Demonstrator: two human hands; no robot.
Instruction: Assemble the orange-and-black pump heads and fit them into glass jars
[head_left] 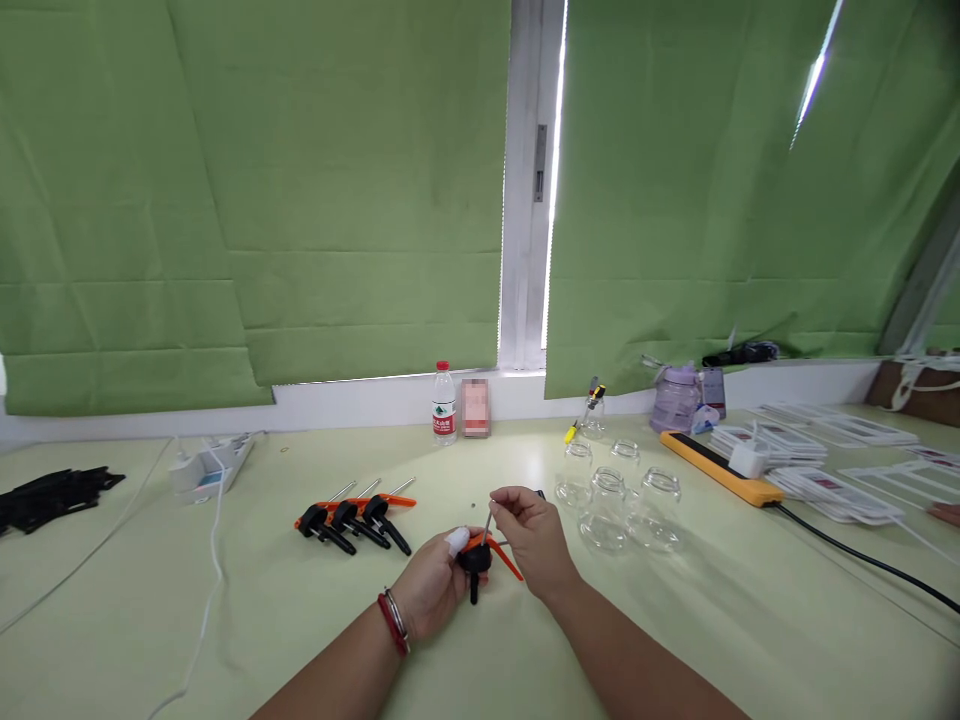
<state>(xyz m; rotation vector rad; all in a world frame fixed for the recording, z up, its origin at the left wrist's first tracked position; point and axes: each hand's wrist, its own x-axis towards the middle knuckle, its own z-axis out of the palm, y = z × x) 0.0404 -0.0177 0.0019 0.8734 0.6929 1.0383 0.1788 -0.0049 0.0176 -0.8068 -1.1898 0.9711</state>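
Note:
My left hand (435, 588) is closed around a black pump-like head (474, 560) with an orange lever (510, 562), just above the table. A white wrapping covers its thumb. My right hand (534, 535) pinches a thin metal rod (487, 522) that stands upright against the top of the black head. Whether the rod is part of the head cannot be made out. Three similar black heads (346, 518) with orange levers and metal rods lie in a row to the left. Several clear glass jars (602, 520) stand right of my right hand.
Behind are a water bottle (444, 410) and a pink box (475, 408). A yellow-handled tool (577, 425) leans on a jar at the back. An orange power strip (720, 470), stacked white cards (832, 492) and a purple jug (675, 400) sit right. White cables (216, 560) cross the left side.

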